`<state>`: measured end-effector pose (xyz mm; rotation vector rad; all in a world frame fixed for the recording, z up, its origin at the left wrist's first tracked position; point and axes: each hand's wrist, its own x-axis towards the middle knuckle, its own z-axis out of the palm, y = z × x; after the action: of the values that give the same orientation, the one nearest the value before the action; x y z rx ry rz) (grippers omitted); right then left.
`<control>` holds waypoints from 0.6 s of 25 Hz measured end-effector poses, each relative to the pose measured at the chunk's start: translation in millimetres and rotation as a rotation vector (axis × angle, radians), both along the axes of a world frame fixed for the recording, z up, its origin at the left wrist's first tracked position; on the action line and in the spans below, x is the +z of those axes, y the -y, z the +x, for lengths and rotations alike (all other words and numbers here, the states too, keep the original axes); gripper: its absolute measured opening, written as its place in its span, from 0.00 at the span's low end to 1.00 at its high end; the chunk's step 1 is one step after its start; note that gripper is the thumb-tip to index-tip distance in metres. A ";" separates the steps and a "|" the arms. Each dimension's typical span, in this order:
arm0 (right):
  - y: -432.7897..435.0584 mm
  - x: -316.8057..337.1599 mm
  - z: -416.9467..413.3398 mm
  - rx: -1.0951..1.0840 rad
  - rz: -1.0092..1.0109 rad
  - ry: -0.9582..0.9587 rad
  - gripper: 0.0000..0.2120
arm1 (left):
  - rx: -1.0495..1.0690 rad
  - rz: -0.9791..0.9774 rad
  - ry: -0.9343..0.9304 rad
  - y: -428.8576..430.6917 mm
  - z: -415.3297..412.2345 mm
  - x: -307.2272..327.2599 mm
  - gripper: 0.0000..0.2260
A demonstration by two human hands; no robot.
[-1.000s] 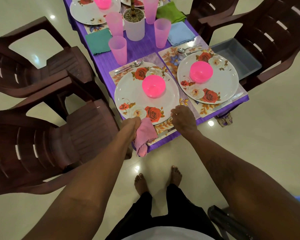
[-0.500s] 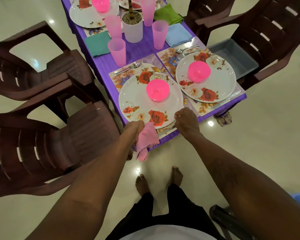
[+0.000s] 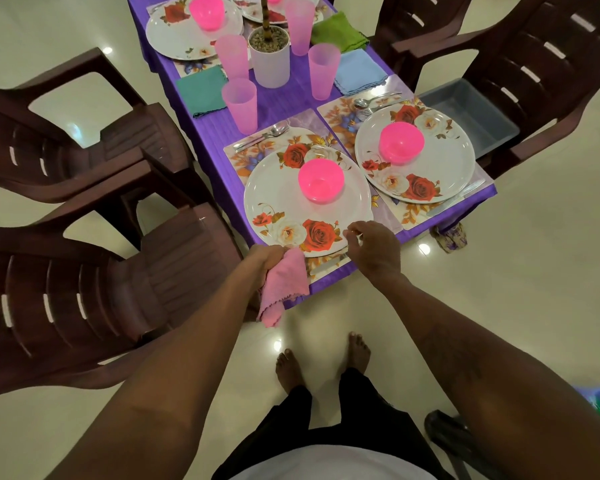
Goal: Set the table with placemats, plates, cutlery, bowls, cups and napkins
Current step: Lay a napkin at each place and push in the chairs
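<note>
1. Gripping a pink napkin [image 3: 286, 284]: left hand [image 3: 269, 259], fingers curled round its top; cloth hangs over the near table [image 3: 281, 105] edge, just below the near plate [image 3: 284, 206].
2. Right hand [image 3: 374, 251]: fingers loosely curled at that plate's rim; whether they pinch it cannot be told.
3. Pink bowl [image 3: 321, 180]: centred on the plate.
4. Knife [image 3: 326, 266]: on the placemat [image 3: 253, 152], between the two hands.
5. Spoon [image 3: 274, 131]: on the placemat's far edge, beside a pink cup [image 3: 239, 105].

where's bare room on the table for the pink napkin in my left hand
The widest bare cloth lies between the near cups, before the white pot. A narrow strip sits between the teal napkin and near placemat. The near edge is crowded: plate, knife, left hand with pink napkin, right hand.
</note>
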<state>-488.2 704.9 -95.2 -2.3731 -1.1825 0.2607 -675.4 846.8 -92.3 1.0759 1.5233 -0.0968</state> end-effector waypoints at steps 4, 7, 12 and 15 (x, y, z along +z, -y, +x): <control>7.3 -8.6 -48.4 0.170 0.043 0.043 0.10 | -0.095 0.041 -0.186 -13.2 -28.9 -0.3 0.12; 10.0 -17.9 -81.5 0.192 0.021 0.038 0.12 | -0.139 0.196 -0.265 -14.4 -29.2 2.7 0.13; 14.3 -19.1 -104.9 0.219 -0.108 0.117 0.11 | -0.113 0.349 -0.264 -2.5 -20.4 -1.6 0.15; 11.0 -18.4 -112.4 0.226 -0.199 0.187 0.13 | -0.086 0.330 -0.280 2.7 -18.8 -6.5 0.17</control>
<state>-600.5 694.0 -113.6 -2.4752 -1.5829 0.2442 -694.2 844.1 -98.7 1.4382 1.7850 -0.0579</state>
